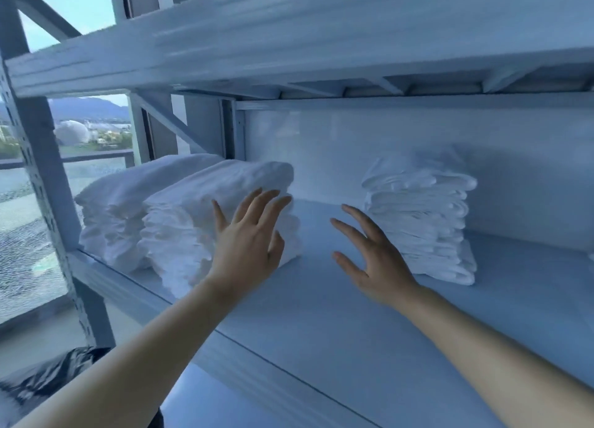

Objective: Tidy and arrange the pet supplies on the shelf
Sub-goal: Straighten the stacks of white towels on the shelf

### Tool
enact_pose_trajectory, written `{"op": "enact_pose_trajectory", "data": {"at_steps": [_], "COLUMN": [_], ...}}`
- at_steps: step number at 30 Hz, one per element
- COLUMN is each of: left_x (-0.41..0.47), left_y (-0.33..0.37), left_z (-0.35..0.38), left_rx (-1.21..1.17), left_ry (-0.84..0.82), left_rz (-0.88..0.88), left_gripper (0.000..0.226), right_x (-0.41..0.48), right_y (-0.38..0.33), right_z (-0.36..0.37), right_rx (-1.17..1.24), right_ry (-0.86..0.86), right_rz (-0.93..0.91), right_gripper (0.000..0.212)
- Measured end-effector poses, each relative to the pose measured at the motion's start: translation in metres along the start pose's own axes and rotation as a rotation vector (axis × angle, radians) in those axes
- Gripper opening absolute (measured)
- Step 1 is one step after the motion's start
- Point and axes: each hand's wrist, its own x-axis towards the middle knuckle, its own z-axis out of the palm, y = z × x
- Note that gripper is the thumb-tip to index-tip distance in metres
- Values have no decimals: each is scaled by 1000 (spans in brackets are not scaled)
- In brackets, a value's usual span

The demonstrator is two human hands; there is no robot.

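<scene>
Bare forearms reach in from the near edge up to the shelf. L hand is wide open, fingers straight and spread, palm turned to the right end of the mid pile of folded white pads. It overlaps the pile, but can't tell if it touches; it grips nothing. R hand is open too, fingers fanned, holding nothing. It's over bare board btw the mid pile and the right pile, fingertips just beside that pile's left side. Right pile is a tall, fairly neat stack, far back near the rear panel. Mid pile is rumpled at its near end, w/ a left pile against it at the shelf's left end. Above runs an upper shelf. Further left: a perforated post and a window. A black bag lies low at near left.
</scene>
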Motion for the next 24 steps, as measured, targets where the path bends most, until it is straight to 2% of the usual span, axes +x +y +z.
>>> {"op": "enact_pose_trajectory", "data": {"at_steps": [5,9,12,15,20,24], "left_x": [19,32,44,58,75,78], "left_y": [67,116,146,167,187,195], "left_z": [41,83,111,134,168,178], "left_rx": [-110,-80,-109,-139,-87,-45], "left_ry": [-103,-281,-318,-316,-425,-370], "left_rz": [61,139,167,131,41,-5], "left_gripper": [51,47,43,42,51,52], "right_x": [-32,-57,-68,-75,-84,-85], "right_y": [54,95,122,143,168,174], "right_z": [-37,-57,-72,-83,-97,-100], "right_rx": [-26,-58,-89,-109,-121,-100], "right_ry": [11,-16,-50,-80,-148,-182], "right_rz": [65,161,187,216,233,227], "right_gripper": [51,52,53,53,58,58]}}
